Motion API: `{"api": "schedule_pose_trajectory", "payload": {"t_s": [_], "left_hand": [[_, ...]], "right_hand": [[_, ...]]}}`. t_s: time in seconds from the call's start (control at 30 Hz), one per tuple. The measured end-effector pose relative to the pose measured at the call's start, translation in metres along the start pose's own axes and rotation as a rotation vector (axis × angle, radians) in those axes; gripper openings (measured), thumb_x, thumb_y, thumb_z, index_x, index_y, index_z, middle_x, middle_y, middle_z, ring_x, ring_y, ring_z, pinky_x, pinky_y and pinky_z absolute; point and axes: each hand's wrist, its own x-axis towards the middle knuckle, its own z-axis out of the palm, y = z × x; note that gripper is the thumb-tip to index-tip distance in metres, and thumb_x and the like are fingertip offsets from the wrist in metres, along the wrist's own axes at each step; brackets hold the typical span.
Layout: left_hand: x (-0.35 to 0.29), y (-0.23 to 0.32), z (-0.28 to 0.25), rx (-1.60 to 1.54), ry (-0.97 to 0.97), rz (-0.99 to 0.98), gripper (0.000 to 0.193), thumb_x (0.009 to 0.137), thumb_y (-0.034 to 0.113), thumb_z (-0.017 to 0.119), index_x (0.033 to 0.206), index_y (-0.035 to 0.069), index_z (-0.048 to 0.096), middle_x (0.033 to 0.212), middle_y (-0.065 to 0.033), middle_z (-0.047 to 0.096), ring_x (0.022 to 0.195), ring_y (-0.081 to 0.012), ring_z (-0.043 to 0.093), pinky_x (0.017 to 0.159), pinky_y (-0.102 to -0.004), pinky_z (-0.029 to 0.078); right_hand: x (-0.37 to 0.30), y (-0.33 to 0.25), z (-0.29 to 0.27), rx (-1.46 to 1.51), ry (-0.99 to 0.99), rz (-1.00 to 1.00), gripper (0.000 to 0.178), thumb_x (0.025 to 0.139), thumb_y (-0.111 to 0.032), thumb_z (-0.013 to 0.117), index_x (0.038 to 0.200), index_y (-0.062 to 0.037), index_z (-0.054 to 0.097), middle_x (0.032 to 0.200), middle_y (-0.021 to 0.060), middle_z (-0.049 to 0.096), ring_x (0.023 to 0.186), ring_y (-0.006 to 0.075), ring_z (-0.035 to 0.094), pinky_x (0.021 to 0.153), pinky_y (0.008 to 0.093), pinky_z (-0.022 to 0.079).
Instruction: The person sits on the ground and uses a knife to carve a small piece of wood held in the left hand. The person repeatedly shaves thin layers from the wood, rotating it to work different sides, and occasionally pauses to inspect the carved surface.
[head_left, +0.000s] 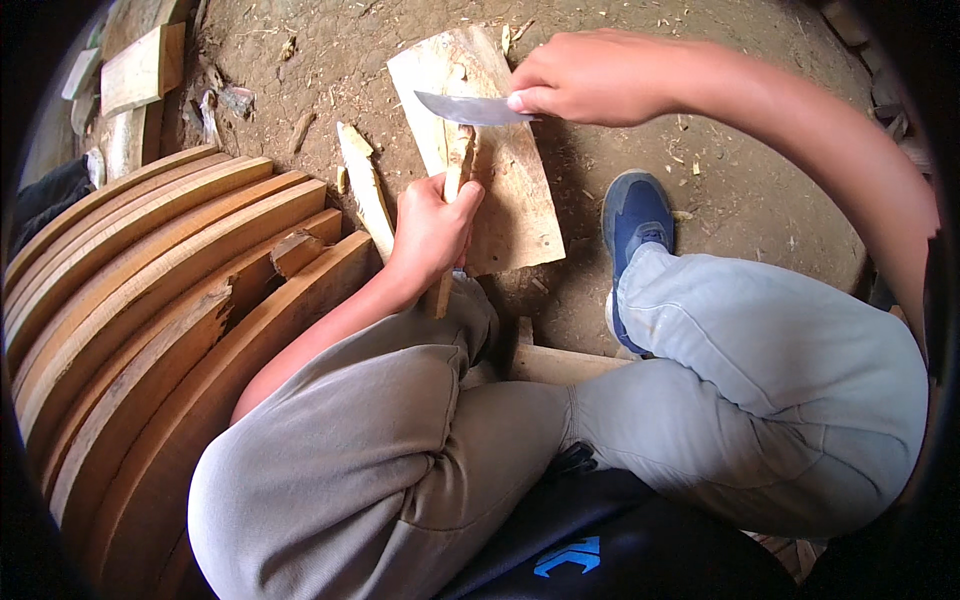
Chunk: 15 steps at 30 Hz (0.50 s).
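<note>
Whittling step, judged mid-stroke. Left hand point(432, 228) clenched round thin stick point(452, 205), stick upright against wood block point(500, 160) on dirt floor point(330, 60). Right hand point(590, 78) grips knife point(470, 108), blade crossing stick top just above left hand. Next move calls for downward cut kept clear of left fingers.

A rough woodworking yard, worked at ground level. The floor is bare dirt point(700, 150) strewn with chips and shavings. Curved sawn planks point(150, 300) lie stacked on the left, offcuts point(140, 70) sit at the top left corner, and a split slab point(500, 170) serves as a chopping block.
</note>
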Motion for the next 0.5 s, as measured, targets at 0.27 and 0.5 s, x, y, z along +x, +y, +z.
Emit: {"api": "schedule_pose_trajectory", "payload": {"t_s": [0.27,0.5], "left_hand": [[0.0,-0.001,0.001,0.026,-0.005,0.036,0.03,0.095,0.02,0.053,0.071,0.002,0.051,0.046,-0.0036,0.049,0.033,-0.0134,0.047,0.034,-0.0294,0.035],[0.001,-0.001,-0.001,0.08,0.016,0.042,0.033,0.091,0.021,0.056,0.066,0.0,0.055,0.045,-0.0057,0.052,0.037,-0.0145,0.053,0.038,-0.031,0.043]], "right_hand": [[-0.025,-0.029,-0.01,-0.173,-0.059,0.138,0.032,0.098,-0.031,0.048,0.104,-0.0079,0.069,0.096,0.0194,0.07,0.092,0.0385,0.068,0.081,0.051,0.052],[-0.023,-0.029,-0.009,-0.185,0.006,0.158,0.028,0.098,-0.032,0.052,0.098,-0.0091,0.07,0.078,0.0156,0.067,0.079,0.0368,0.066,0.071,0.0493,0.049]]}}
